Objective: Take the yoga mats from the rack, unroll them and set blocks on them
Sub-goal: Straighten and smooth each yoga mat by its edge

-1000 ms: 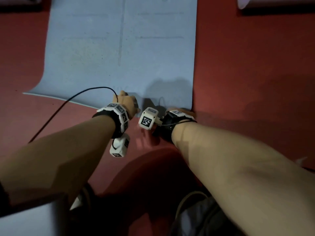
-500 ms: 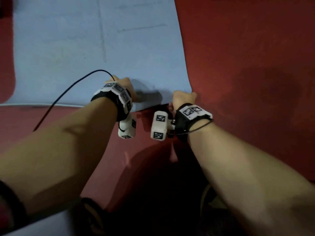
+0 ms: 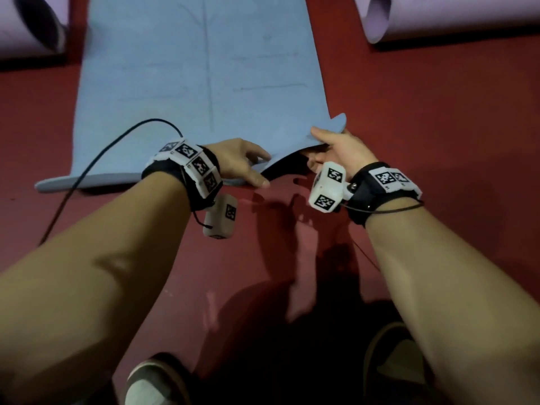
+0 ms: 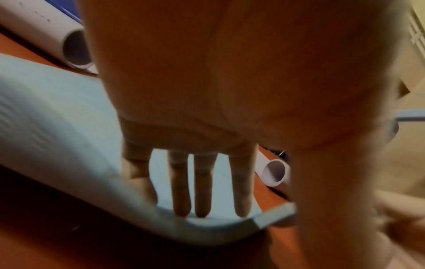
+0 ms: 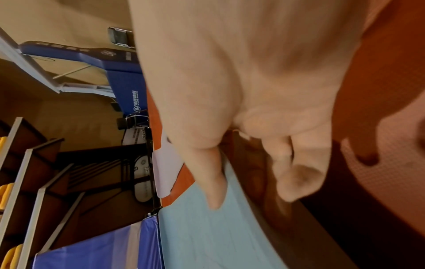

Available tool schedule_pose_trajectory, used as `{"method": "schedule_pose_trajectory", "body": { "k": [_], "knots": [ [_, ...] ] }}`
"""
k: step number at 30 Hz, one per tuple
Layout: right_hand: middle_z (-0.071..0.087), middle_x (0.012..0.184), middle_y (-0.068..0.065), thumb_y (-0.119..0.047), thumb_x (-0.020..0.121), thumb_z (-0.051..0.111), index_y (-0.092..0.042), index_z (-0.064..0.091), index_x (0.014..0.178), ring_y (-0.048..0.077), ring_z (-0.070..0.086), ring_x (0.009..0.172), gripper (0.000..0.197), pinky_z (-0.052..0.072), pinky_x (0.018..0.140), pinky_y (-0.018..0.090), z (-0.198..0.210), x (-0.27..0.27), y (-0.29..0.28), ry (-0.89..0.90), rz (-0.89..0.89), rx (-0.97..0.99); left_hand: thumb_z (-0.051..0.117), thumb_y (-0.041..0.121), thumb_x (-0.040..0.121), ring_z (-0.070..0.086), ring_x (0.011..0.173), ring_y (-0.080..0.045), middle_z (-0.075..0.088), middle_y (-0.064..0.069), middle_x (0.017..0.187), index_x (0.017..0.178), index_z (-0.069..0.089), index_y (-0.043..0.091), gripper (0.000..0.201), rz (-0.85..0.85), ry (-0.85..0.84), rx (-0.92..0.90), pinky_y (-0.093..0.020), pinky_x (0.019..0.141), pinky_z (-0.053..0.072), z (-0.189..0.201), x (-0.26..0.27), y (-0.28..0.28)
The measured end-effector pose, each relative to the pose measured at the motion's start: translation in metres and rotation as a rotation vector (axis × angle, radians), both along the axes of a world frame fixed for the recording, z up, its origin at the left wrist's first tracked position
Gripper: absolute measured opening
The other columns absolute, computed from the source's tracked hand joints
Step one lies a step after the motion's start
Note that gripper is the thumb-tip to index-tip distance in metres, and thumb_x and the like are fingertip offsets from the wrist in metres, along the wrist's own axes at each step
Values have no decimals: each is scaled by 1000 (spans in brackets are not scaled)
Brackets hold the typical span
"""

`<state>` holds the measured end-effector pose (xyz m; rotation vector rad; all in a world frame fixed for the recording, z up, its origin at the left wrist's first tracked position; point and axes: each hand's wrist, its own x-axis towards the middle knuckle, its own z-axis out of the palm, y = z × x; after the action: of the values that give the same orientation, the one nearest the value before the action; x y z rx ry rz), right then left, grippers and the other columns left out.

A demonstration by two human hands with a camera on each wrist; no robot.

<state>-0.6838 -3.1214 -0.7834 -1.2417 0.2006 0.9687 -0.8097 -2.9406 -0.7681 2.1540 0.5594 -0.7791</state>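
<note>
A light blue yoga mat (image 3: 190,83) lies unrolled on the red floor, running away from me. Its near right corner is raised off the floor. My right hand (image 3: 336,147) pinches that raised edge, thumb on top and curled fingers underneath; the right wrist view shows the same hold (image 5: 255,193) on the mat (image 5: 207,236). My left hand (image 3: 242,165) is at the near edge beside it, straight fingers (image 4: 202,191) flat on the mat (image 4: 57,127) and the thumb below the edge. No blocks are in view.
Two rolled lilac mats lie on the floor, one at the far left (image 3: 29,24) and one at the far right (image 3: 438,16). A black cable (image 3: 87,171) crosses the mat's near left edge. My shoes (image 3: 157,381) stand just behind my hands. Wooden shelving (image 5: 34,163) is off to one side.
The mat's near right corner has come up off the floor in my right hand. My left hand has stayed at the near edge.
</note>
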Motion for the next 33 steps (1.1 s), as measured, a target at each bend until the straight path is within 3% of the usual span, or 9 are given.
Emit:
{"method": "schedule_pose_trajectory", "body": {
  "k": [4, 8, 15, 18, 20, 23, 26, 29, 33],
  "knots": [
    [67, 118, 11, -5, 92, 60, -21, 51, 127, 31, 67, 95, 40, 50, 55, 30, 5, 13, -6, 21, 124, 23, 83, 20, 76, 54, 122, -28, 52, -6, 141, 145, 46, 22, 77, -78, -75, 221, -36, 99, 46, -10, -8, -2],
    [69, 107, 9, -2, 94, 57, -20, 52, 122, 24, 70, 81, 34, 51, 55, 27, 13, 24, -8, -105, 240, -5, 66, 18, 79, 48, 120, -34, 48, -6, 136, 146, 40, 33, 74, -158, -137, 433, -48, 96, 48, -22, -11, -10],
    [68, 102, 4, -10, 94, 63, -20, 52, 109, 14, 66, 69, 21, 42, 50, 22, 14, 32, -4, -249, 190, -96, 50, 13, 90, 51, 118, -34, 58, -5, 127, 135, 54, 29, 48, 36, -266, 545, -48, 90, 49, -14, 0, -3],
    [67, 102, 4, -25, 81, 80, -22, 47, 109, 14, 64, 73, 43, 48, 54, 26, 12, 39, -1, -456, 108, -332, 50, 9, 88, 53, 112, -35, 61, -8, 119, 125, 59, 24, 42, 99, -313, 559, -48, 84, 50, -15, 6, -2],
    [60, 115, 5, -36, 69, 87, -24, 45, 123, 16, 62, 92, 69, 55, 73, 32, 11, 50, -1, -713, 108, -510, 50, 7, 87, 54, 109, -34, 62, -7, 115, 122, 60, 23, 40, 108, -308, 582, -44, 79, 50, -17, 9, -3],
    [48, 135, 7, -37, 67, 88, -28, 45, 142, 19, 53, 117, 86, 44, 97, 29, 18, 65, -1, -942, 319, -610, 50, 4, 85, 57, 105, -35, 64, -8, 112, 119, 61, 22, 40, 109, -315, 618, -40, 72, 45, -21, 14, -3],
    [58, 130, 5, -36, 72, 85, -23, 59, 133, 16, 57, 115, 68, 43, 98, 26, 28, 76, 3, -977, 591, -645, 50, 2, 85, 57, 102, -35, 64, -8, 109, 117, 60, 21, 39, 148, -339, 652, -44, 74, 49, -24, 20, -3],
    [63, 124, 2, -36, 74, 84, -22, 67, 123, 13, 58, 114, 53, 42, 98, 26, 34, 78, 4, -969, 719, -649, 48, 0, 85, 56, 103, -34, 64, -7, 110, 116, 61, 21, 39, 193, -364, 678, -41, 72, 44, -24, 25, 0],
    [62, 122, -2, -38, 72, 85, -23, 65, 125, 13, 57, 116, 59, 40, 99, 24, 36, 78, 9, -973, 785, -660, 47, -1, 83, 55, 106, -36, 64, -7, 115, 118, 61, 21, 44, 229, -401, 703, -43, 73, 44, -19, 31, 6]
  ]
}}
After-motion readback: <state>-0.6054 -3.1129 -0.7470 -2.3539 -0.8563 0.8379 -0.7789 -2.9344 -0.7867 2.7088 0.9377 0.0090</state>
